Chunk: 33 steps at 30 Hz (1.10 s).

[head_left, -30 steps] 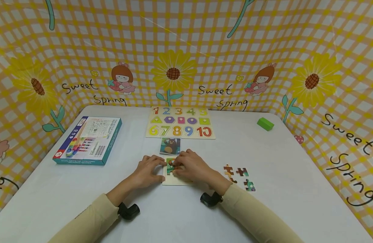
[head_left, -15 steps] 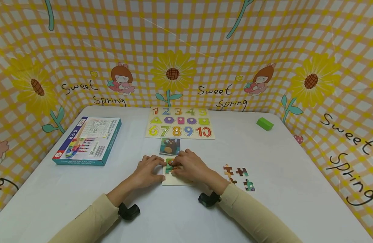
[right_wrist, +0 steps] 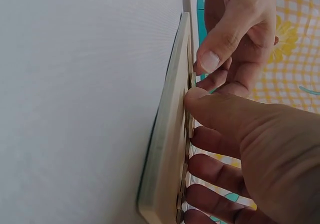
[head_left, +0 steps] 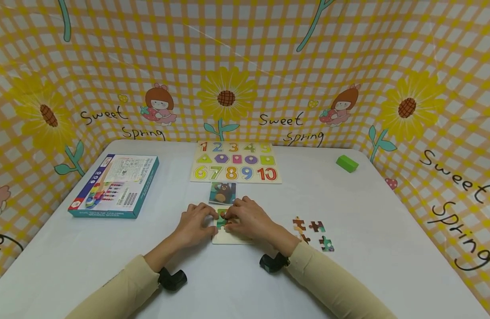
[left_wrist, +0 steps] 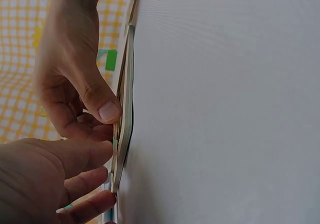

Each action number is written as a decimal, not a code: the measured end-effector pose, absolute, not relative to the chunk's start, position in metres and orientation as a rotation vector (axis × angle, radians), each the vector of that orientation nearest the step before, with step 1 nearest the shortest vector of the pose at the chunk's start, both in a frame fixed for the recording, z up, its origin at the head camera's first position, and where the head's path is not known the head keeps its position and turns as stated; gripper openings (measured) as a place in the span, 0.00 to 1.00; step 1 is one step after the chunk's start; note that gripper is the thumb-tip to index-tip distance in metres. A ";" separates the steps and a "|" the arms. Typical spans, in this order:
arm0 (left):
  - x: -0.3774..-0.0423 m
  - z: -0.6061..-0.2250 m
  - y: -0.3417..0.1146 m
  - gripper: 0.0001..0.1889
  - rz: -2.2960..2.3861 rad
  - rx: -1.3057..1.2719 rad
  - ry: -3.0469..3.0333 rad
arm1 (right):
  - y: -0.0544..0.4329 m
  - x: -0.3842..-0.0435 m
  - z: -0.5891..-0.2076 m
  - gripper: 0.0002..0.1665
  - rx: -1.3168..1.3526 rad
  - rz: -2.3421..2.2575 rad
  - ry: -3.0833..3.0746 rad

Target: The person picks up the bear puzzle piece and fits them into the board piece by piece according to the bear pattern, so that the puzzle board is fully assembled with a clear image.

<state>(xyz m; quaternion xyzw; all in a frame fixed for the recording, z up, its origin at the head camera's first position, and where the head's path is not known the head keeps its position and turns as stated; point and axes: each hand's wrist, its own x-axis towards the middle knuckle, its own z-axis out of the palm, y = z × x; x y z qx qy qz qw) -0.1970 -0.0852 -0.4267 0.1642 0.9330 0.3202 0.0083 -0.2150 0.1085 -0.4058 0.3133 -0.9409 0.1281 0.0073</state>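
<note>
1. Pinching a puzzle piece [head_left: 221, 223] on the board [head_left: 231, 239]: right grip [head_left: 250, 219].
2. Left grip [head_left: 194, 225] touches the board's left edge; whether clasping, cannot tell.
3. Piece likely light, stiff; take opposite edges.

Head cam high, fwd/down over table [head_left: 229, 288], wrist cams [head_left: 173, 280] low, close, facing inward, sharing board [head_left: 229, 238]

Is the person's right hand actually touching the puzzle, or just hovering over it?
Touching. In the right wrist view, the right hand has its fingertips against the puzzle, with no gap visible.
</note>
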 end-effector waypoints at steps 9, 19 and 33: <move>-0.198 -0.428 -0.079 0.06 0.938 0.475 2.951 | 0.109 -0.214 -0.406 0.15 0.963 0.399 -2.947; -0.195 -0.427 -0.078 0.07 0.940 0.465 2.956 | 0.109 -0.214 -0.408 0.16 0.975 0.406 -2.947; -0.196 -0.425 -0.079 0.07 0.941 0.471 2.951 | 0.110 -0.214 -0.408 0.14 1.003 0.423 -2.918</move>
